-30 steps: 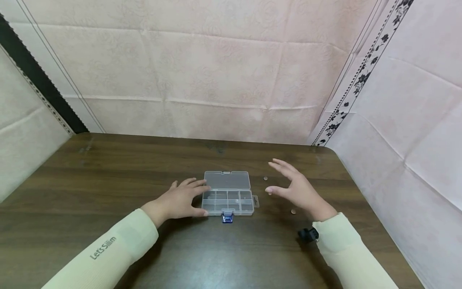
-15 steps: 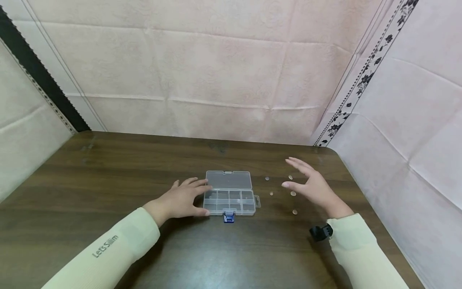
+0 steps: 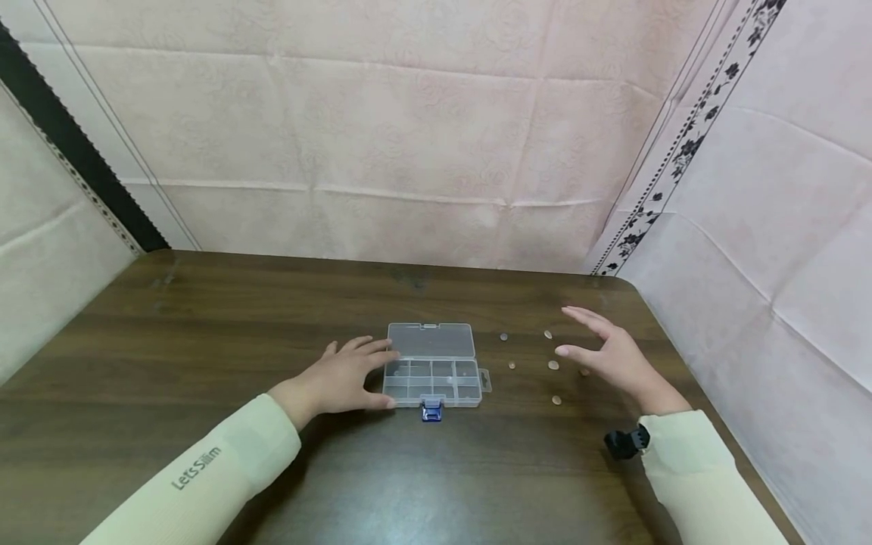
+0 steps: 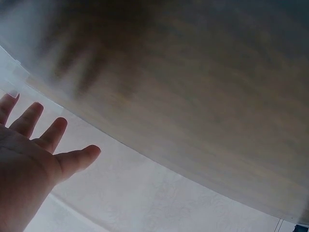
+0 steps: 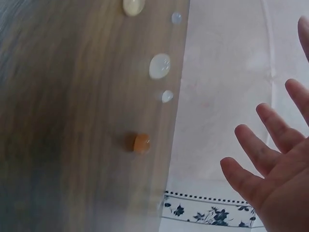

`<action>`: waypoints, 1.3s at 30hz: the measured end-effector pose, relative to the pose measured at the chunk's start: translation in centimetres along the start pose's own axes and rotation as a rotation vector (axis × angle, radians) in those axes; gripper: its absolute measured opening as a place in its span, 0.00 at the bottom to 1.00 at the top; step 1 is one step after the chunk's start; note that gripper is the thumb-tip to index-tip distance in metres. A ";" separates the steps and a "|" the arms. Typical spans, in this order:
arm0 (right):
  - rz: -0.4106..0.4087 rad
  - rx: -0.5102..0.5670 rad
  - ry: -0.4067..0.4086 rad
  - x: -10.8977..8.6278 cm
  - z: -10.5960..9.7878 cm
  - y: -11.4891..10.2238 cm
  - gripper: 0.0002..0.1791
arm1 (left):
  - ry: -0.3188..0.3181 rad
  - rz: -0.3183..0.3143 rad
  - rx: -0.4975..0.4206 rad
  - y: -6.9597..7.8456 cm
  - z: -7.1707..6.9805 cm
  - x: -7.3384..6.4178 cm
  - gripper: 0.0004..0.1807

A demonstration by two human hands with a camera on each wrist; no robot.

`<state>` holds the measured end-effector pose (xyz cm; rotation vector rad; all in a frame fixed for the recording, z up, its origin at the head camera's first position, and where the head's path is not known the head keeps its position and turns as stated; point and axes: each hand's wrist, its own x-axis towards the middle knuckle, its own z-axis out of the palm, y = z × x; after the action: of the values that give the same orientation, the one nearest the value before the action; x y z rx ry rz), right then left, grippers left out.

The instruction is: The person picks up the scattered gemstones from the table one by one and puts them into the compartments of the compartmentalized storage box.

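A transparent plastic compartment box [image 3: 432,381] lies on the table with its lid [image 3: 431,341] swung back and a blue clasp [image 3: 431,412] at the front. My left hand [image 3: 341,377] rests at the box's left side, fingers spread, fingertips and thumb at its edge. To the right, my right hand [image 3: 616,359] is held over the table with fingers extended and nothing in it. Several small smooth stones are scattered between box and right hand, among them a white stone [image 5: 160,66], a cream stone [image 5: 133,6] and an orange stone [image 5: 141,143]. The orange one lies nearest the right hand.
The brown wooden table [image 3: 272,303] ends at patterned pale cloth [image 3: 409,136] hung behind and on both sides. A clear hanging tab [image 3: 485,380] sticks out from the box's right side. A black device [image 3: 623,443] sits at the right wrist.
My right hand has moved to the right, away from the box, and more stones show on the table where it was. The left hand and the box stay in place.
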<state>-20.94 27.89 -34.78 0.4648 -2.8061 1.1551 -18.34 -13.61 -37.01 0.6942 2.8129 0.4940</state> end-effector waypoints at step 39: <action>0.152 -0.143 -0.125 -1.2 -0.8 3.9 0.34 | -0.002 0.011 -0.006 -0.1 0.0 0.0 0.42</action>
<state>-20.98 31.37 -37.06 0.3281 -3.0518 0.9712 -18.36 -13.64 -37.07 0.7087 2.8066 0.5026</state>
